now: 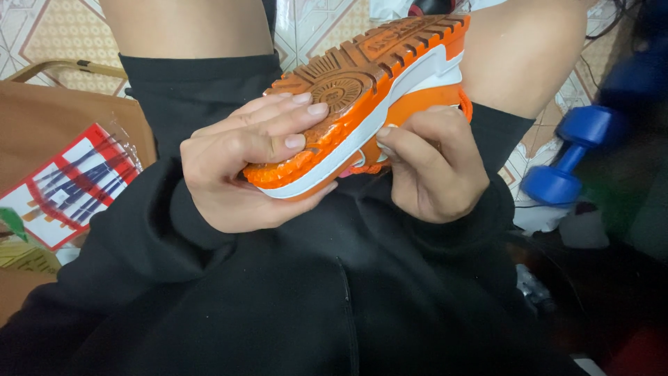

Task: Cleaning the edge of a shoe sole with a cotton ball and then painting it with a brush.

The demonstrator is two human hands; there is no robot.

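Orange rubber faces up: a sneaker [376,90] lies sole-upward over the person's lap, its near end toward 7 o'clock and its far end running off toward 1 o'clock, between the bare knees. The left hand [243,163] wraps around the near end, fingers [278,115] laid flat across the tread and thumb tucked under the white rim of the sole, so it is clasped firmly on the shoe. The right hand [435,167] is curled against the shoe's side at 3 o'clock of the left, fingertips pressed into the orange upper just below the white band; it grips there too, though what the thumb does is hidden.

The shoe looks light enough for one hand. Its sole seems stiff and deeply ridged, likely giving good friction, while the upper probably yields under pressure. Best holds appear to be the near end and the side wall by the midsole, as now.

At 3 o'clock a blue dumbbell [572,154] rests on the tiled floor [56,28]. At 9 o'clock lies a red-and-white packet [66,184] on brown cardboard [62,118].
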